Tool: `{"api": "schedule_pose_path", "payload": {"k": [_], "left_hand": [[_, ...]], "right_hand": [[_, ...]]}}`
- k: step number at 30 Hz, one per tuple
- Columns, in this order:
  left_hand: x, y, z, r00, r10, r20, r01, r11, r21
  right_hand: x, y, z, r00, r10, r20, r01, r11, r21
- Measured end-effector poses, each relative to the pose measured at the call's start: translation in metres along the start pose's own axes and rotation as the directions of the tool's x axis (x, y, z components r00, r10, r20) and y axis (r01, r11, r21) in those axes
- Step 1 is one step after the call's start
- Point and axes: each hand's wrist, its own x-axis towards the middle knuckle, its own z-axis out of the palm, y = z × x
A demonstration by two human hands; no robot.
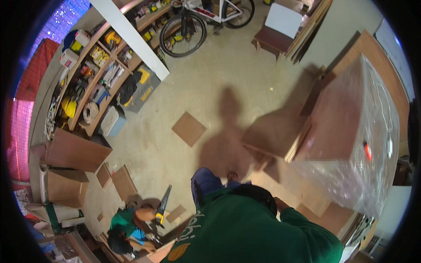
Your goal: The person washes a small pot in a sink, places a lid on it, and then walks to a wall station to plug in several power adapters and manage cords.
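My right arm, in a green sleeve, is bent at my side. Only a sliver of my right hand (281,204) shows, beside a dark bundle (256,193) at my waist. Its fingers are hidden, so I cannot make out whether it holds anything. My left hand is out of sight. At the lower left a co-worker in green (122,221) is low down among wooden boards. Near that person a handsaw (164,204) with a yellow and black handle stands out, its blade pointing up the picture. Whether a hand grips the saw is unclear.
A square brown panel (189,129) lies on the floor ahead. Right of it stand a brown wooden box (274,133) and a large plastic-wrapped piece (337,118). Shelves of tools (94,74), a grey toolbox (142,90) and a bicycle (184,35) line the far side.
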Motion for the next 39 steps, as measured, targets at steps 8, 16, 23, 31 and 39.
{"api": "schedule_pose_path", "payload": {"k": [8, 16, 23, 31, 39], "left_hand": [[0.239, 0.07, -0.145, 0.989, -0.143, -0.048, 0.134, 0.977, -0.164], [0.62, 0.235, -0.488, 0.934, -0.175, -0.312, 0.011, 0.886, -0.464], [0.908, 0.516, -0.658, 0.933, -0.047, -0.356, -0.159, 0.836, -0.526], [1.026, 0.636, -0.566, 0.752, 0.659, 0.025, -0.614, 0.686, 0.391], [1.2, 0.738, -0.67, 0.984, -0.062, 0.166, -0.033, 0.855, 0.518]], "right_hand": [[0.25, -0.184, -0.018, 1.0, -0.017, -0.027, 0.0, 0.843, -0.538], [0.397, -0.391, -0.04, 0.962, 0.16, -0.222, -0.219, 0.937, -0.273], [0.555, -0.485, -0.133, 0.927, 0.299, -0.228, -0.334, 0.933, -0.132], [0.746, -0.886, -0.343, 0.769, -0.084, -0.634, 0.142, 0.989, 0.041], [0.907, -1.076, -0.477, 0.536, -0.09, -0.84, 0.137, 0.99, -0.019]]}}
